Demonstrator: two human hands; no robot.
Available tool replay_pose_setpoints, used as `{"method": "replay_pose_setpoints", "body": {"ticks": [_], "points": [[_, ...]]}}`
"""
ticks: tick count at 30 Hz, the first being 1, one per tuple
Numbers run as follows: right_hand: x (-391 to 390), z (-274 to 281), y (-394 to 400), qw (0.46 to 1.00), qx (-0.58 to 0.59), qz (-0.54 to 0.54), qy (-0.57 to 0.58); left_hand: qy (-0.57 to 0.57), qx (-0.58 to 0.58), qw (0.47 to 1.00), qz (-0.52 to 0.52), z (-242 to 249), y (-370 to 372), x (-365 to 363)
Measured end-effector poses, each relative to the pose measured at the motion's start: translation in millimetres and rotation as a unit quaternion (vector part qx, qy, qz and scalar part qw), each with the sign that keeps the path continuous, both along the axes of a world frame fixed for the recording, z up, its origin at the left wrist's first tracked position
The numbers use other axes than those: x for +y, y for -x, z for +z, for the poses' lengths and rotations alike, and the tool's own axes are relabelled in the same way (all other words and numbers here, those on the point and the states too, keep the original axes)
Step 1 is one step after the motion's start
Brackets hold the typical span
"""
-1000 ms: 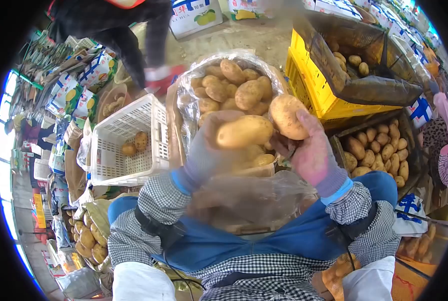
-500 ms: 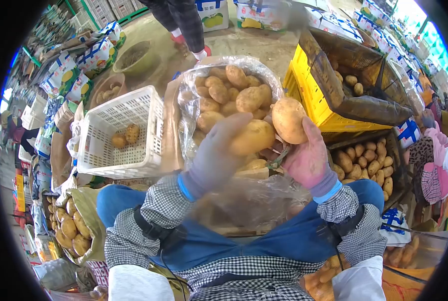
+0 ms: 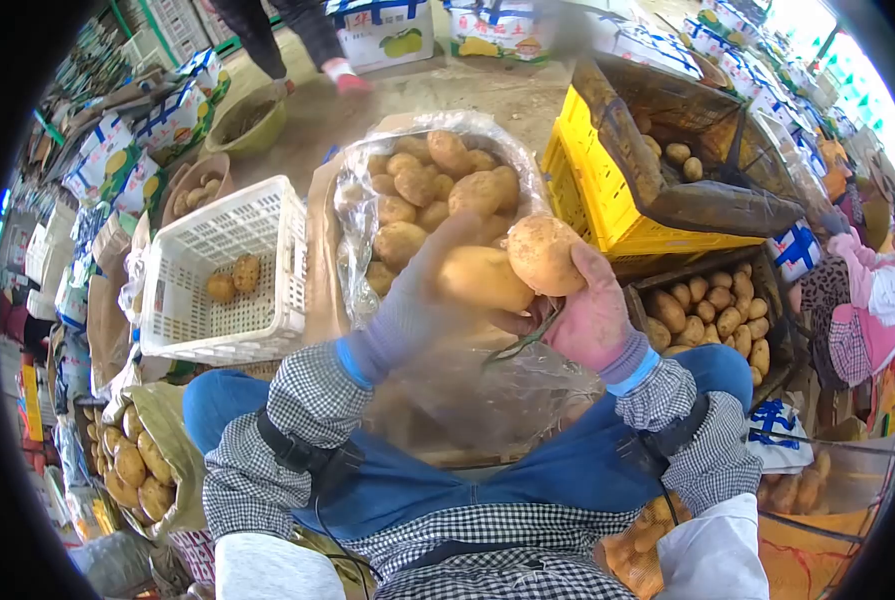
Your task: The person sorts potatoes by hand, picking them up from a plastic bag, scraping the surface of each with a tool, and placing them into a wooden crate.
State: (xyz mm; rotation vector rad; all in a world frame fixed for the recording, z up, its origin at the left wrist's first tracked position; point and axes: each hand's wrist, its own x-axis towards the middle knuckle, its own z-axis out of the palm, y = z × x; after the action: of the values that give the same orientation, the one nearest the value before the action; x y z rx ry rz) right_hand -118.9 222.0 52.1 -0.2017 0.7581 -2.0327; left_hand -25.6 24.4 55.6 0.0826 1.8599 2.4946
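Note:
My left hand (image 3: 414, 300), in a grey glove blurred by motion, is closed around a large potato (image 3: 486, 279). In my right hand (image 3: 595, 318), gloved in pink, is another potato (image 3: 545, 256), gripped with the thumb over its side. The two potatoes meet or overlap in front of me. A thin dark green strip (image 3: 519, 345) hangs below the right fingers. Just beyond both hands stands a cardboard box (image 3: 324, 210) lined with clear plastic (image 3: 352, 190), heaped with potatoes (image 3: 414, 183). Loose plastic film lies over its near side, below my hands.
A white plastic basket (image 3: 292, 260) on the left holds two potatoes. To the right, a dark-lined bin rests on yellow crates (image 3: 587, 185), beside a dark crate of potatoes (image 3: 712, 310). A potato sack (image 3: 172, 420) stands near my left knee. Another person's legs (image 3: 302, 30) are at the back.
Both hands keep hold of their potatoes, now closer together. The whole view has shifted slightly, and the person at the back has stepped leftward.

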Motion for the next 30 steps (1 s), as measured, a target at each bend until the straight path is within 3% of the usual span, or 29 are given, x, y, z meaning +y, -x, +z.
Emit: {"method": "replay_pose_setpoints", "body": {"ticks": [2, 4, 5, 7, 8, 9, 10, 12, 13, 16, 18, 20, 21, 25, 28, 30], "points": [[-1, -6, 0, 1.0, -0.02, -0.011, 0.021, 0.14, 0.058, 0.987, 0.044, 5, -1, 5], [6, -8, 9, 0.996, -0.051, -0.048, 0.056, 0.121, 0.068, 0.987, 0.081, -11, 6, 14], [12, -4, 15, 0.991, -0.075, -0.08, 0.083, 0.159, 0.082, 0.983, 0.036, -28, 17, 3], [42, 28, 28, 0.984, 0.015, -0.159, 0.083, 0.197, 0.003, 0.98, 0.043, -13, 13, -15], [65, 47, 33, 0.963, 0.046, -0.253, 0.081, 0.214, -0.036, 0.975, 0.044, -7, 11, -24], [94, 67, 38, 0.936, 0.072, -0.334, 0.081, 0.243, 0.056, 0.966, 0.073, -39, 19, -55], [138, 75, 53, 0.914, 0.145, -0.346, 0.151, 0.203, -0.009, 0.979, 0.023, -38, 23, -73], [242, 119, 104, 0.829, 0.417, -0.288, 0.237, 0.232, 0.041, 0.972, 0.021, -46, 24, -89], [283, 145, 103, 0.782, 0.48, -0.3, 0.261, 0.25, 0.017, 0.968, 0.02, -61, 28, -108], [387, 202, 45, 0.656, 0.415, -0.61, 0.161, 0.254, -0.095, 0.959, 0.083, -93, 32, -133], [449, 209, 7, 0.588, 0.379, -0.713, 0.058, 0.191, -0.101, 0.976, 0.013, -76, 26, -122], [505, 198, -19, 0.541, 0.329, -0.771, -0.076, 0.295, -0.035, 0.953, 0.05, -78, 23, -115], [522, 190, -29, 0.525, 0.306, -0.783, -0.132, 0.267, -0.037, 0.962, 0.027, -80, 21, -118], [511, 170, -20, 0.521, 0.28, -0.77, -0.24, 0.315, -0.141, 0.934, 0.091, -74, 16, -101], [437, 160, 29, 0.586, 0.323, -0.704, -0.24, 0.455, -0.163, 0.875, 0.032, -81, 22, -95], [362, 154, 53, 0.647, 0.352, -0.637, -0.226, 0.445, -0.15, 0.883, -0.004, -87, 29, -82]]}}
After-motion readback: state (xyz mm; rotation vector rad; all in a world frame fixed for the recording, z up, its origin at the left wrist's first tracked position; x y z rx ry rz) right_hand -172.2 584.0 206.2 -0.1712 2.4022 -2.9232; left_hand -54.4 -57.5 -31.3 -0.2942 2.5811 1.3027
